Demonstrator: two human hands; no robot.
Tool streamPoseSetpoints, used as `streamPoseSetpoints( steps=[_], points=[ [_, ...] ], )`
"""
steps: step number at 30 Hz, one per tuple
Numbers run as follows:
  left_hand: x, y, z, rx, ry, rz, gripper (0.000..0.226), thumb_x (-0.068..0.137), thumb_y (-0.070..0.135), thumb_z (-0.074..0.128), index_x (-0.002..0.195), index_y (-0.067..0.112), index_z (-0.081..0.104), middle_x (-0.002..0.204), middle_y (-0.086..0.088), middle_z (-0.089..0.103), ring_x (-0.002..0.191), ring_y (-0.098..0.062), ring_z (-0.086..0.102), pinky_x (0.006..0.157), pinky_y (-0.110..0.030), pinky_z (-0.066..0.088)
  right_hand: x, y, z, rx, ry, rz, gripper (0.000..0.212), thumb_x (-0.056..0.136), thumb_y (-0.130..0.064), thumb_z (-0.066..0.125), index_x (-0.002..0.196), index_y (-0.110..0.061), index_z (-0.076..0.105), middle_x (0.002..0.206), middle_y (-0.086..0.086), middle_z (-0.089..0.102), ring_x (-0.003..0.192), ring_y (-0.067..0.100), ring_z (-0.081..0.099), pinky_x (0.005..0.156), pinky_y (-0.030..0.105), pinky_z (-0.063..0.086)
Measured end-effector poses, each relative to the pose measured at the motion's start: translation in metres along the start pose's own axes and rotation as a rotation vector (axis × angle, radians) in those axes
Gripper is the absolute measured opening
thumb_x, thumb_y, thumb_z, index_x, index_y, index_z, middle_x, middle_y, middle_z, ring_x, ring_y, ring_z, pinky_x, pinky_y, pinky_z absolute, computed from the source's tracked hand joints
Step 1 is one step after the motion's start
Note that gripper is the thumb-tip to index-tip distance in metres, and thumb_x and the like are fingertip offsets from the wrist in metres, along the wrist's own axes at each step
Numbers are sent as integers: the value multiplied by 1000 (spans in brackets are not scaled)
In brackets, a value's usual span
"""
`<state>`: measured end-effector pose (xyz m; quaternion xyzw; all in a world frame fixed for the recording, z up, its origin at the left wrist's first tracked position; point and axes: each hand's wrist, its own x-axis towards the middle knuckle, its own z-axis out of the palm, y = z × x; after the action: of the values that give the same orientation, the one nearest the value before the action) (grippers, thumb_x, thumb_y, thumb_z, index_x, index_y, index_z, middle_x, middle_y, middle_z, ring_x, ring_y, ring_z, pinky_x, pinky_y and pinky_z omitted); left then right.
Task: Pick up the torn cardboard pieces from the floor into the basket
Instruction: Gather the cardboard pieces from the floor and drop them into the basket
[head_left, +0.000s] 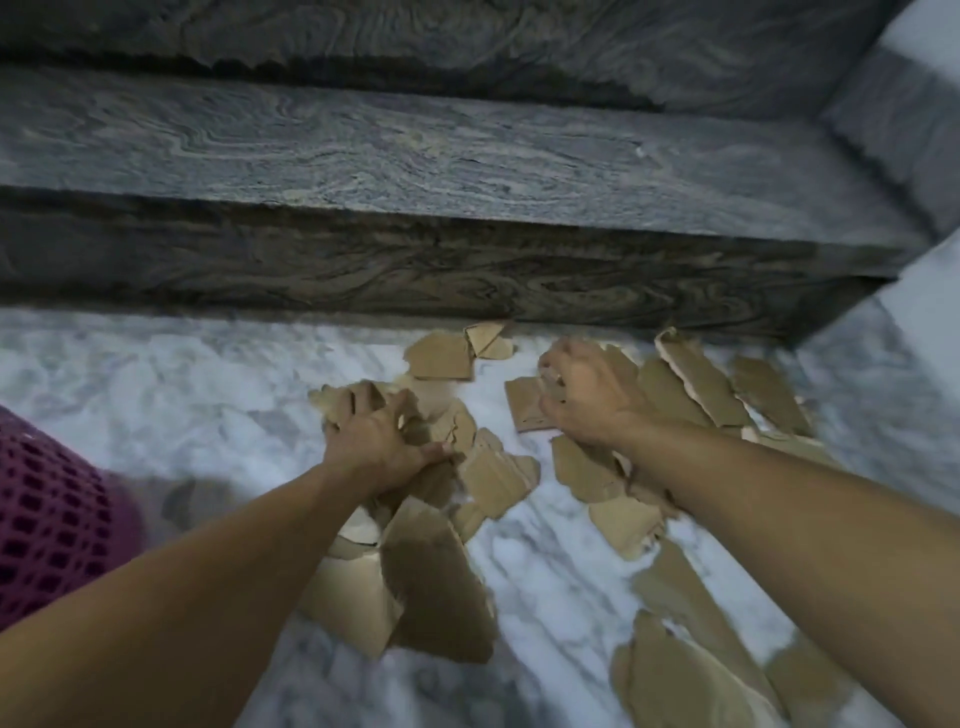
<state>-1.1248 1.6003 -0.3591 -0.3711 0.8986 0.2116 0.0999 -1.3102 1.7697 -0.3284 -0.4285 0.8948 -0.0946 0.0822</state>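
Cardboard pieces (441, 582) lay scattered on the white marble floor (182, 395), in two loose clusters running from near the step down toward the bottom right edge. Left hand (382, 436) pressed down on the left cluster, fingers spread and curled around several scraps. Right hand (584, 395) sat on the right cluster, fingers curled; blurred, so couldn't tell whether it actually gripped a piece. A bare strip of marble separated the two clusters. Farthest scraps (467, 351) lay just short of the dark veined stone step (415, 270), which closed off the far side. Pink mesh basket (47, 519) stood at the left edge, partly cut off, well apart from the pieces, with open floor between it and the left cluster.
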Motion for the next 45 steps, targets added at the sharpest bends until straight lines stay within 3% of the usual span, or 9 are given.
streamPoseSetpoints(
  steps=[5,8,10,13,18,26,34,40,45],
  points=[
    [-16,34,6,-22,-72,57,88,67,76,62,141,38,32,159,-6,4,146,-34,3,113,-62,14,-20,44,-19,158,193,199,62,82,-35,73,135,-12,51,153,15,28,140,31,29,112,38,30],
    [-22,45,3,-5,-67,33,106,64,79,62,150,36,17,162,-2,-6,148,-33,-1,112,-66,11,-42,64,-34,278,626,211,45,81,-29,65,115,0,57,125,21,47,111,34,51,92,37,42],
    [-23,45,1,-5,-53,25,110,64,78,63,152,33,14,162,-3,-7,148,-33,-2,113,-65,11,-53,82,-44,302,719,305,38,82,-28,66,108,-2,57,113,20,50,100,34,54,84,39,44],
    [-24,42,-1,30,-48,33,111,63,74,67,151,29,16,162,-6,-3,148,-33,0,114,-63,14,-68,114,-46,244,554,618,44,84,-35,69,116,-7,57,124,19,50,115,37,49,94,43,43],
    [-24,44,5,29,-83,39,94,64,66,72,140,29,32,152,-10,19,141,-36,18,110,-58,27,-98,139,-36,315,168,931,111,57,-67,74,144,-8,41,145,20,43,131,39,44,106,49,41],
    [-1,75,11,-35,15,-43,91,67,72,65,138,24,35,144,-8,35,135,-34,29,102,-53,38,-99,138,-24,87,-23,552,126,49,-70,82,149,-19,24,156,10,24,144,33,22,113,52,28],
    [38,93,-4,70,76,-103,110,61,84,57,149,26,23,159,-8,15,144,-36,17,112,-61,17,-73,165,-30,45,-99,448,147,32,-86,70,152,-37,2,161,-4,6,149,25,2,115,62,15],
    [52,87,-3,-89,41,-13,102,66,72,66,147,22,29,151,-12,28,139,-38,24,112,-55,27,-74,182,-27,-112,98,317,94,79,-56,58,153,-25,8,141,16,50,122,37,52,98,48,46],
    [49,91,2,-137,41,8,90,70,65,68,141,20,36,143,-12,42,133,-37,29,105,-47,31,-63,191,-23,-242,148,365,73,90,-51,57,149,-21,25,138,16,47,121,39,49,94,48,47]
  ],
)
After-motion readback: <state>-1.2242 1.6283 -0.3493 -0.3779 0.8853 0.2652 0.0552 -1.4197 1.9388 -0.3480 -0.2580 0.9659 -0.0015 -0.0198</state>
